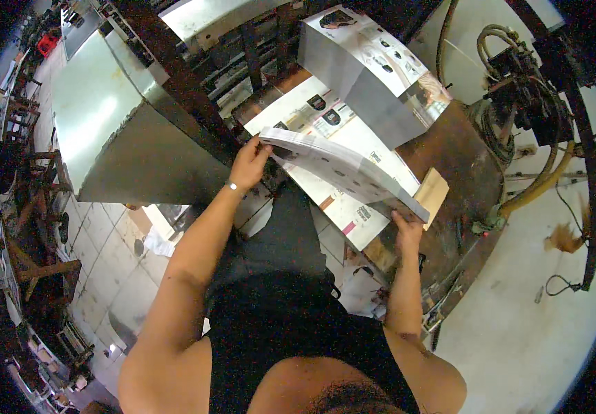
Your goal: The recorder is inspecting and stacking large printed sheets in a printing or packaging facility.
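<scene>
Between my two hands a stack of printed sheets (343, 169) is held on edge, bowed in a curve. My left hand (249, 164) grips its left end, thumb and fingers closed on the paper. At the right end my right hand (408, 231) pinches the near lower corner. Beneath the stack lie flat printed sheets (353, 217) on a brown worktable (460, 152). Behind them stands a tall pile of printed sheets (387, 90). A small wooden block (434, 196) sits beside the stack's right end.
A big sheet-metal cover (153, 131) stands to my left. Hoses and cables (505, 90) hang at the right, by a white surface (519, 310). Dark machine framing (242, 62) runs behind the table. White floor tiles (104, 241) show at the left, with paper scraps (160, 241).
</scene>
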Tool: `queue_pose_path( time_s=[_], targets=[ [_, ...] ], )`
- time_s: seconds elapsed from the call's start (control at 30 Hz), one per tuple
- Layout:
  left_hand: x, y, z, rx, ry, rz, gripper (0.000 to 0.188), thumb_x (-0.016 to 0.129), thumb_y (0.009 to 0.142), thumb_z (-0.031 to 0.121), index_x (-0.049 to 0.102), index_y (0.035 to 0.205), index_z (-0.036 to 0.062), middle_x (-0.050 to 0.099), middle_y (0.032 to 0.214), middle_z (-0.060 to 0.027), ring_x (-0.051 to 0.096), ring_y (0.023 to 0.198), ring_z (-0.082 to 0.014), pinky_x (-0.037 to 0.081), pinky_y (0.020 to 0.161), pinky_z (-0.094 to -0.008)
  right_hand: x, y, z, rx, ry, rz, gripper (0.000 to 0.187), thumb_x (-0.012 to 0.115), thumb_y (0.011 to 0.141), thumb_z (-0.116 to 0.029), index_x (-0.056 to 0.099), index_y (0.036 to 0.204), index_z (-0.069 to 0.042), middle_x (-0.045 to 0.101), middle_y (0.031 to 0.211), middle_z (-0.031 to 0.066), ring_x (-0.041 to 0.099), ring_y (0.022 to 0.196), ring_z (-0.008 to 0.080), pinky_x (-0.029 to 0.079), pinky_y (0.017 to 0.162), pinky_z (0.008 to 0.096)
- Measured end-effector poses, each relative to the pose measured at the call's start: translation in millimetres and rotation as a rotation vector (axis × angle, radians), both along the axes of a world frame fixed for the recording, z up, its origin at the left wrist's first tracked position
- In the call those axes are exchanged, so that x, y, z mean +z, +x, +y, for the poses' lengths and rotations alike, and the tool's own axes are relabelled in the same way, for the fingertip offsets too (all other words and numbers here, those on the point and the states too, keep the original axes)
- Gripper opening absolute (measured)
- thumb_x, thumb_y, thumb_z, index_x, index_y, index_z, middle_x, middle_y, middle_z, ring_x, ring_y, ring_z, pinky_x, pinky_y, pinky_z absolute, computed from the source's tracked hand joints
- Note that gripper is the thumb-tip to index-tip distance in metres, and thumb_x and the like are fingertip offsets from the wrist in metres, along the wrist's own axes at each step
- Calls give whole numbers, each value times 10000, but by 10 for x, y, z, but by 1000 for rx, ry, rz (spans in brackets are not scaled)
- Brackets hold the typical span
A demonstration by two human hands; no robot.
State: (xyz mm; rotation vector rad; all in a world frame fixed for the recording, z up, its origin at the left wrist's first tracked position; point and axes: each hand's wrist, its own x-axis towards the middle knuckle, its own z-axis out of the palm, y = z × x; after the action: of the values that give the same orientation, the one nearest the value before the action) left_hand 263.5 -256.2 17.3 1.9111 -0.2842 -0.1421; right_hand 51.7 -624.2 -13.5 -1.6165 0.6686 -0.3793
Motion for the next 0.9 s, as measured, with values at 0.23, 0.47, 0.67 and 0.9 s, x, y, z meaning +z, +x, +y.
queue_pose_path(
  time_s=[0.23, 0.47, 0.67, 0.9],
  targets=[
    [35, -147, 11, 26, -90, 15, 273, 498, 898, 106, 534, 1145, -7, 616, 1031, -127, 566, 943, -180, 423, 835, -285, 239, 10, 64, 67, 17, 48, 534, 706, 722, -30, 474, 1203, -6, 557, 1123, 101, 528, 1059, 223, 421, 928, 343],
    [-56, -173, 6, 39, -118, -127, 298, 478, 903, 104, 520, 1178, -2, 587, 1116, -174, 561, 1030, -262, 410, 888, -316, 287, 31, 162, 107, -194, -140, 529, 667, 712, -11, 476, 1205, -13, 557, 1151, 110, 529, 1072, 249, 432, 920, 358],
    [-53, -93, 44, -7, 56, -228, 294, 482, 884, 94, 524, 1158, -3, 560, 1154, -206, 517, 1089, -363, 398, 930, -356, 309, -37, 27, 175, -393, 99, 367, 649, 744, -65, 564, 1091, 16, 627, 1013, 142, 590, 960, 234, 462, 855, 347],
    [-8, -60, 66, -20, 183, -237, 252, 484, 885, 110, 538, 1102, -6, 574, 1067, -194, 539, 1021, -362, 422, 873, -364, 249, -42, 28, 158, -361, 153, 224, 639, 782, -116, 629, 942, 41, 657, 927, 150, 618, 874, 240, 477, 807, 348]
  ],
)
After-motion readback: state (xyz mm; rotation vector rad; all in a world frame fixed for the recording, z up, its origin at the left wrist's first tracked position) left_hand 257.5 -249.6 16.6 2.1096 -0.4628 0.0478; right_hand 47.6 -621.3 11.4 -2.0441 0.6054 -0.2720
